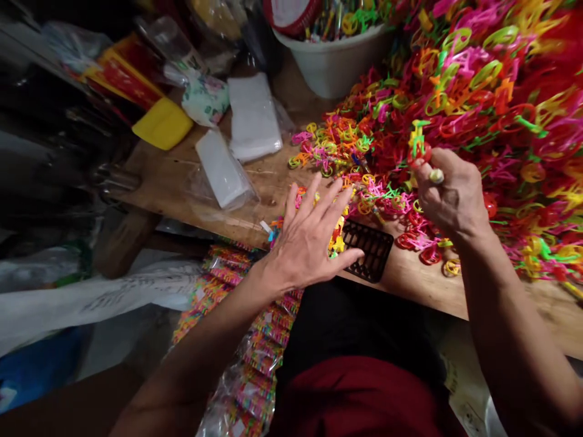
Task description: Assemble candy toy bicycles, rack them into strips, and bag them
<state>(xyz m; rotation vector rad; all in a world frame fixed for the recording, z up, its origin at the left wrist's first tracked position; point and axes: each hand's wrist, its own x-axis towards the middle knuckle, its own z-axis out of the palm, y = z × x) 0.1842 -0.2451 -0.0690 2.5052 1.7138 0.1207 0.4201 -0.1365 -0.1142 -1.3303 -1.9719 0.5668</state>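
My left hand (307, 243) is spread flat, palm down, over a black slotted tray (380, 258) at the bench's front edge. Small yellow and orange plastic pieces (337, 240) show beside its thumb; the palm hides the rest. On the right, my right hand (455, 188) is closed around a small plastic toy (418, 138) with yellow, green and red parts. A pale rounded end (436, 176) pokes out between its fingers; what it belongs to I cannot make out. Behind that hand rises a big heap of bright plastic toys (473, 91).
A white tub (323, 67) of similar pieces stands at the back. Stacks of clear bags (255, 115) lie left of it on the wooden bench (168, 182), near a yellow scoop-like object (163, 124). Strips of packed toys (266, 340) hang below the front edge.
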